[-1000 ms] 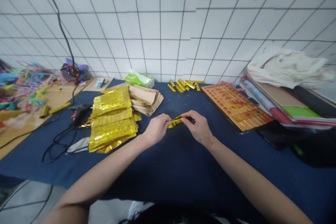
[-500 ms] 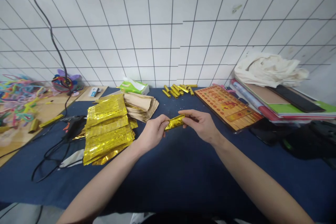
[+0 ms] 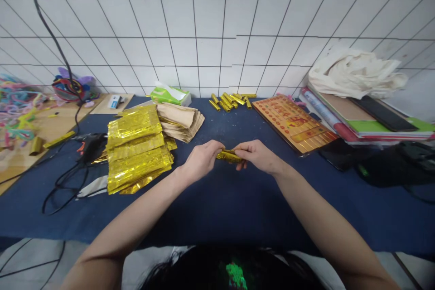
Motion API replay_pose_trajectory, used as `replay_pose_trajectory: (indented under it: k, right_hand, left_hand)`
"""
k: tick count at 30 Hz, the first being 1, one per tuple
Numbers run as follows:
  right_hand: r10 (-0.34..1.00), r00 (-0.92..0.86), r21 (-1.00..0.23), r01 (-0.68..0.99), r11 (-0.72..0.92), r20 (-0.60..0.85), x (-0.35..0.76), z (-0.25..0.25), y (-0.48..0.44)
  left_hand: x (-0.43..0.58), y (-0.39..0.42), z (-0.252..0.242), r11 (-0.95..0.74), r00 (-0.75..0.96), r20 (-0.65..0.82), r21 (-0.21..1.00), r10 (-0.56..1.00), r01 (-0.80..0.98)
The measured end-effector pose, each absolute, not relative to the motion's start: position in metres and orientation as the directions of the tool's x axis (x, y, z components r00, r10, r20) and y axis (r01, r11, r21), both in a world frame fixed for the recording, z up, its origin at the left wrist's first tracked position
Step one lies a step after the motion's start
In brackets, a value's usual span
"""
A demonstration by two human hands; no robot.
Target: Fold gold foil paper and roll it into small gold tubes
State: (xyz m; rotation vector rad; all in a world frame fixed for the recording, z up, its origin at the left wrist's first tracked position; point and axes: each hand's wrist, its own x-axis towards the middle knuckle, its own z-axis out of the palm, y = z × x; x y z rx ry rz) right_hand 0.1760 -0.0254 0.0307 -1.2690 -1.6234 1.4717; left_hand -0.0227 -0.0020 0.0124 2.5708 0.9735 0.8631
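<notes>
While we pinch it at both ends, the crinkled gold foil roll (image 3: pixel 229 156) lies level between our left hand (image 3: pixel 201 162) and right hand (image 3: pixel 258 156), just above the dark blue cloth (image 3: pixel 217 208). Both hands are closed on the roll, fingertips curled round it. To the left sits a stack of shiny gold foil sheets (image 3: pixel 137 154), with plain brown paper sheets (image 3: pixel 181 121) behind. Farther off, finished gold rolls (image 3: pixel 229 100) lie near the tiled wall. A flat orange printed board (image 3: pixel 294 122) lies right.
</notes>
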Motion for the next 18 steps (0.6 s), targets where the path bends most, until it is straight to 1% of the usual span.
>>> replay_pose_trajectory:
  k: [4, 8, 15, 18]
  right_hand:
    - [0.95, -0.28, -0.969, 0.238, -0.069, -0.136, 0.173, 0.026, -0.031]
    - [0.959, -0.248, -0.971, 0.228, -0.077, -0.135, 0.17, 0.024, -0.037]
    - [0.972, -0.189, -0.971, 0.217, -0.097, -0.139, 0.168, 0.014, -0.038]
    - [0.973, -0.179, -0.976, 0.184, -0.114, -0.147, 0.167, 0.011, -0.038]
  left_hand:
    - [-0.021, -0.003, 0.007, -0.759, 0.597, 0.47, 0.443, 0.65, 0.477]
    - [-0.02, -0.006, 0.006, -0.756, 0.564, 0.505, 0.469, 0.654, 0.457]
    - [-0.018, -0.01, 0.007, -0.712, 0.525, 0.485, 0.535, 0.699, 0.454]
    - [-0.017, -0.011, 0.006, -0.694, 0.509, 0.478, 0.572, 0.715, 0.437]
